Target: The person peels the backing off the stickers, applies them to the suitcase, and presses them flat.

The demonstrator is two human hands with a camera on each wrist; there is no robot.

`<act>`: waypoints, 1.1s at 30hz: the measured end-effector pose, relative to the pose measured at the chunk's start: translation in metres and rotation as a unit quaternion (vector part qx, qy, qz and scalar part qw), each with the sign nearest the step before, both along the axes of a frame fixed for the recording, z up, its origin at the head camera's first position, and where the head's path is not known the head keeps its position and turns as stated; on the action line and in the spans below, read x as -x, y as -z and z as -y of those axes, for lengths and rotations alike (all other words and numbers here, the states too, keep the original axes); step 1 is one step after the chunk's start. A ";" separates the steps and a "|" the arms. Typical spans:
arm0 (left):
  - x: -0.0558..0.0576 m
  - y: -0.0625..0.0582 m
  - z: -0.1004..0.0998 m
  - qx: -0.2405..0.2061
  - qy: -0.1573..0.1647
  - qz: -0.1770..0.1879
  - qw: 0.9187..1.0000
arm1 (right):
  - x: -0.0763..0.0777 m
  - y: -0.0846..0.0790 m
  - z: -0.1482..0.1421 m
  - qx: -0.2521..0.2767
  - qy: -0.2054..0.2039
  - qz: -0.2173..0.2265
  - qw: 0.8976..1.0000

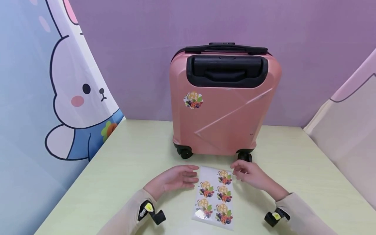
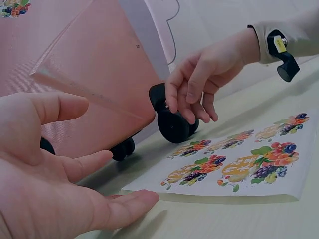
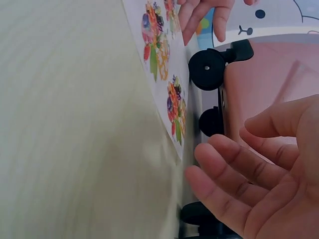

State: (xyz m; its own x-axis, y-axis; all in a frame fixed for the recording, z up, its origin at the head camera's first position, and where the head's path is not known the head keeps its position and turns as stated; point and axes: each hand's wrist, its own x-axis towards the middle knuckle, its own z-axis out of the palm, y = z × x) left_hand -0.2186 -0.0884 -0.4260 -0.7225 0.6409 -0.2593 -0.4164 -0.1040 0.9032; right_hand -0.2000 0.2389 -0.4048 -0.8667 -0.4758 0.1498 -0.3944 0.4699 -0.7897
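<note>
Hands [image 1: 178,178], loose and empty, flank the sticker sheet [image 1: 213,198], its far edge short of the suitcase [image 1: 221,114].

The person's left hand [image 1: 177,178] and right hand [image 1: 249,174] are bare, below pale beige sleeves [image 1: 124,217] reaching the wrists. Over each cuff sits a small black wrist mount [image 1: 142,212] bearing a yellow label [image 1: 148,207], with a stubby black block [image 1: 159,217] jutting from it.
</note>
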 end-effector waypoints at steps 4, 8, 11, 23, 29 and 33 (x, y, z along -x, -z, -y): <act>0.000 -0.001 -0.001 -0.007 0.009 0.005 1.000 | -0.002 0.001 0.000 -0.005 0.009 0.003 1.000; 0.001 -0.001 -0.004 -0.004 0.013 0.006 1.000 | -0.003 0.001 0.000 -0.021 0.033 0.014 0.999; 0.002 -0.001 -0.006 0.002 0.015 0.007 1.000 | -0.006 0.001 0.000 -0.025 0.049 0.043 0.998; 0.001 -0.001 -0.018 0.036 0.027 -0.010 0.999 | -0.008 0.001 -0.004 0.005 0.052 0.115 0.992; 0.000 0.001 -0.025 0.030 0.017 -0.010 0.999 | -0.009 0.000 -0.005 0.014 0.046 0.119 0.992; 0.000 0.000 -0.032 -0.001 0.005 0.008 1.000 | -0.010 0.000 -0.006 0.014 0.045 0.111 0.993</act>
